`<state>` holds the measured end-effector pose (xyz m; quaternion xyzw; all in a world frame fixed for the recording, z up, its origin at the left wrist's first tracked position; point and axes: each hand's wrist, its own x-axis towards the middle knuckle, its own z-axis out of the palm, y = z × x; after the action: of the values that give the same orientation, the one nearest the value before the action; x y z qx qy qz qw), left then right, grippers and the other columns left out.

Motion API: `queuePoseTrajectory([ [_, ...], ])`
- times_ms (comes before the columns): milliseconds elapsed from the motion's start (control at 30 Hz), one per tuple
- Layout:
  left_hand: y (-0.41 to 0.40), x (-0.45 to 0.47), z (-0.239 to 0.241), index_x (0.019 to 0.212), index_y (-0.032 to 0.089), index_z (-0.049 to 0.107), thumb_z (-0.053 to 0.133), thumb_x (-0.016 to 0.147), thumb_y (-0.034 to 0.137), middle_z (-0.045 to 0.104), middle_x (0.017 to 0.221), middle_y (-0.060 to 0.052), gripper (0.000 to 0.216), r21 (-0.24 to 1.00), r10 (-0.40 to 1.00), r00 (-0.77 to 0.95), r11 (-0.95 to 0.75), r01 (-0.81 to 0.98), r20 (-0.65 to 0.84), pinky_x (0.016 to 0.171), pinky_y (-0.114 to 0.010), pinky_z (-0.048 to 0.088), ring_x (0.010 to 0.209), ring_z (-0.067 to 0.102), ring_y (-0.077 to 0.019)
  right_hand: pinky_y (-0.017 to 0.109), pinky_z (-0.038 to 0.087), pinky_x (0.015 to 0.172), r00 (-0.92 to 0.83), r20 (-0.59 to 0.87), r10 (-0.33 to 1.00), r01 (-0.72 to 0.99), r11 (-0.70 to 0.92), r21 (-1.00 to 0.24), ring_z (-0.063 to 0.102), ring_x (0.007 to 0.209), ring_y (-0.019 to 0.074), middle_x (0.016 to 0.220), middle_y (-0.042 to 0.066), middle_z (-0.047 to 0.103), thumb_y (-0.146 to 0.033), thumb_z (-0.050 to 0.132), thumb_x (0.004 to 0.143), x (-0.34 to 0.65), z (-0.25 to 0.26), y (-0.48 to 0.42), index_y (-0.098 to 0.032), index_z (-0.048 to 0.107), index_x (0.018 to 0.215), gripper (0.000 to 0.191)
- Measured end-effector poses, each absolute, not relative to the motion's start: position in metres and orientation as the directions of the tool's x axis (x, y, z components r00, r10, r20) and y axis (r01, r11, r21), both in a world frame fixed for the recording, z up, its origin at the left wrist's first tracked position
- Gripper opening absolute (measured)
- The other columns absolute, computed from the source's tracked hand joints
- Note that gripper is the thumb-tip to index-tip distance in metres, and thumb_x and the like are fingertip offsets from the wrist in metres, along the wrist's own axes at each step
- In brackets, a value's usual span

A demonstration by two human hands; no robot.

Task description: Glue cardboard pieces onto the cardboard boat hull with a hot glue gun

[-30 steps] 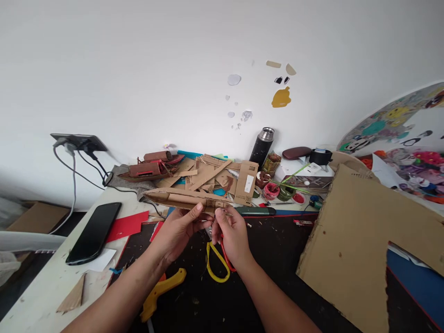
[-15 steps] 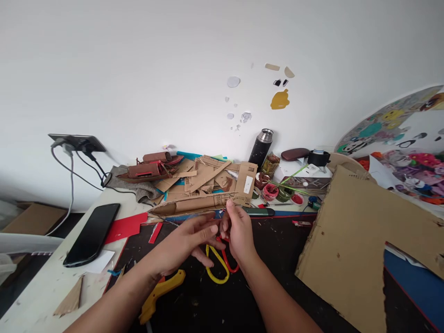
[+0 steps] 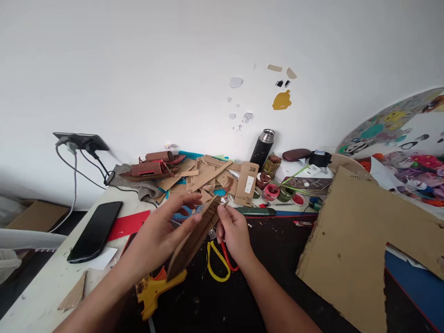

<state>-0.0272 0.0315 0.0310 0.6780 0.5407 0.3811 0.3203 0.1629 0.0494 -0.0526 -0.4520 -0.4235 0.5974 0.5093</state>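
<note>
My right hand (image 3: pixel 234 231) pinches the upper end of a long, narrow cardboard boat hull (image 3: pixel 192 243), which slants down toward the lower left. Beside the hull's upper side, my left hand (image 3: pixel 166 226) has its fingers apart; its thumb is near or against the cardboard, and I cannot tell if they touch. Below my right hand lie scissors with yellow and red handles (image 3: pixel 218 270), their blades partly hidden. A yellow glue gun (image 3: pixel 156 291) rests on the dark mat under the hull's lower end, partly covered by my left forearm.
Cardboard scraps (image 3: pixel 204 173) and painted model boats (image 3: pixel 149 170) line the wall. Paint pots (image 3: pixel 271 191) and a black flask (image 3: pixel 262 150) stand behind my right hand. A large cardboard sheet (image 3: pixel 347 240) covers the right side. A phone (image 3: pixel 95 231) lies at left.
The hull has swung from lying crosswise behind my hands to a steep slant between them, held by its end in my right hand. My left hand has moved left and up.
</note>
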Motion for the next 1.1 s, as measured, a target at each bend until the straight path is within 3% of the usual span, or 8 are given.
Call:
queuePoseTrajectory([
  [100, 0.037, -0.023, 0.017, 0.141, 0.029, 0.070, 0.070, 0.097, 0.053, 0.078, 0.137, -0.009, 0.051, 0.763, 0.956, 0.263, -0.267, 0.589, 0.131, 0.102, -0.044, 0.058, 0.122, 0.073, -0.0329, 0.021, 0.032, 0.037, -0.100, -0.094, 0.991, -0.180, -0.111, -0.977, 0.042, 0.034, 0.0090, 0.043, -0.009, 0.046, -0.087, 0.068, 0.085, 0.161, -0.051, 0.047, -0.022, 0.058, 0.074, 0.067],
  [200, 0.037, -0.016, 0.010, 0.143, 0.024, 0.067, 0.070, 0.095, 0.051, 0.083, 0.118, -0.011, 0.056, 0.657, 0.963, 0.264, -0.236, 0.716, 0.058, 0.086, -0.041, 0.058, 0.101, 0.078, -0.0336, 0.021, 0.033, 0.037, -0.105, -0.087, 0.991, -0.170, -0.104, -0.980, 0.040, 0.035, 0.0089, 0.043, -0.009, 0.044, -0.087, 0.068, 0.085, 0.160, -0.053, 0.046, -0.023, 0.057, 0.073, 0.066],
  [267, 0.038, -0.013, 0.009, 0.129, 0.022, 0.071, 0.063, 0.097, 0.045, 0.082, 0.096, -0.008, 0.040, 0.620, 0.965, 0.263, -0.209, 0.757, 0.005, 0.073, -0.038, 0.054, 0.083, 0.076, -0.0313, 0.021, 0.034, 0.037, -0.112, -0.082, 0.990, -0.171, -0.100, -0.980, 0.040, 0.036, 0.0089, 0.045, -0.009, 0.045, -0.086, 0.068, 0.086, 0.159, -0.055, 0.045, -0.023, 0.057, 0.074, 0.065],
  [400, 0.047, -0.013, 0.007, 0.099, 0.023, 0.069, 0.051, 0.101, 0.043, 0.075, 0.083, -0.004, 0.027, 0.710, 0.962, 0.271, -0.179, 0.681, -0.017, 0.068, -0.036, 0.048, 0.074, 0.069, -0.0265, 0.022, 0.038, 0.038, -0.141, -0.079, 0.987, -0.220, -0.109, -0.969, 0.042, 0.039, 0.0103, 0.050, -0.009, 0.047, -0.084, 0.070, 0.087, 0.158, -0.056, 0.042, -0.022, 0.065, 0.089, 0.062],
  [567, 0.059, -0.021, -0.005, 0.104, 0.023, 0.067, 0.055, 0.099, 0.045, 0.076, 0.098, -0.004, 0.025, 0.869, 0.976, 0.217, -0.117, 0.481, 0.012, 0.086, -0.039, 0.054, 0.094, 0.072, -0.0281, 0.022, 0.041, 0.041, -0.203, -0.049, 0.978, -0.247, -0.099, -0.964, 0.045, 0.045, 0.0116, 0.056, -0.008, 0.050, -0.077, 0.069, 0.093, 0.158, -0.057, 0.040, -0.018, 0.072, 0.109, 0.061],
  [800, 0.062, -0.017, -0.012, 0.116, 0.022, 0.066, 0.061, 0.093, 0.039, 0.075, 0.105, -0.004, 0.028, 0.893, 0.991, 0.111, -0.111, 0.437, 0.069, 0.089, -0.040, 0.053, 0.096, 0.071, -0.0264, 0.025, 0.042, 0.045, -0.193, 0.003, 0.981, -0.197, -0.035, -0.980, 0.050, 0.052, 0.0147, 0.069, -0.004, 0.053, -0.069, 0.071, 0.096, 0.153, -0.067, 0.038, -0.020, 0.070, 0.127, 0.058],
  [933, 0.060, -0.014, -0.012, 0.112, 0.022, 0.064, 0.059, 0.093, 0.039, 0.072, 0.098, -0.002, 0.026, 0.892, 0.996, 0.061, -0.079, 0.446, 0.058, 0.081, -0.038, 0.053, 0.087, 0.068, -0.0243, 0.029, 0.046, 0.059, -0.188, 0.111, 0.976, -0.030, 0.107, -0.994, 0.057, 0.064, 0.0186, 0.074, 0.000, 0.062, -0.059, 0.069, 0.100, 0.152, -0.070, 0.035, -0.023, 0.073, 0.126, 0.044],
  [1100, 0.058, -0.015, -0.009, 0.111, 0.022, 0.065, 0.058, 0.091, 0.037, 0.073, 0.099, -0.003, 0.026, 0.851, 0.995, 0.078, -0.096, 0.516, 0.065, 0.082, -0.039, 0.051, 0.089, 0.067, -0.0255, 0.029, 0.035, 0.056, -0.195, 0.135, 0.971, 0.155, 0.166, -0.974, 0.049, 0.059, 0.0168, 0.067, -0.002, 0.055, -0.054, 0.061, 0.105, 0.154, -0.067, 0.034, -0.021, 0.076, 0.107, 0.036],
])
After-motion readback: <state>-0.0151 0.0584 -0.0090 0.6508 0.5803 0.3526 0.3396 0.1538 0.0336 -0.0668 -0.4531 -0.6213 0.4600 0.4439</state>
